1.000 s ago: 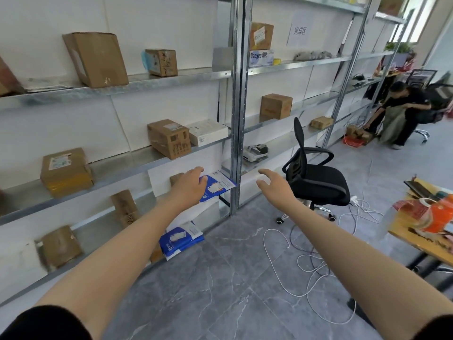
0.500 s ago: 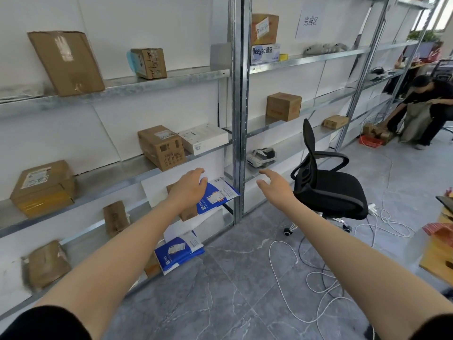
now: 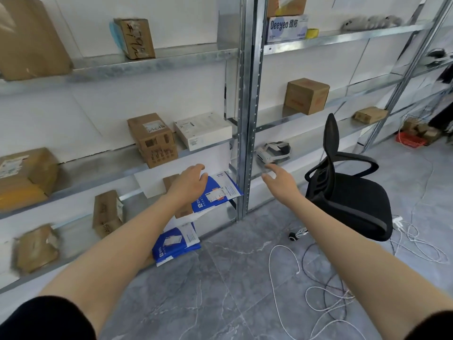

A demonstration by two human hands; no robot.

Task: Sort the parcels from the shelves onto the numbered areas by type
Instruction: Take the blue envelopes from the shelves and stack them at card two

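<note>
My left hand (image 3: 190, 182) lies over the left part of a blue and white envelope parcel (image 3: 220, 192) that sticks out of the lower shelf beside the steel post (image 3: 245, 119); its fingers curl over the parcel's top edge. My right hand (image 3: 279, 177) hovers to the right of the post, fingers loosely spread and holding nothing, just below a white headset (image 3: 273, 150) on the shelf. A second blue and white envelope (image 3: 175, 241) leans at floor level. A cardboard box (image 3: 153, 137) and a flat white box (image 3: 203, 130) sit on the shelf above my left hand.
More cardboard boxes fill the shelves at left (image 3: 24, 175) and right (image 3: 306, 95). A black office chair (image 3: 348, 197) stands close on the right. White and black cables (image 3: 318, 290) trail over the grey floor. A red basket (image 3: 409, 139) sits far right.
The view has drawn closer to the shelves and turned left. Both hands keep nearly the same places; my right hand has edged up towards the shelf with the headset.
</note>
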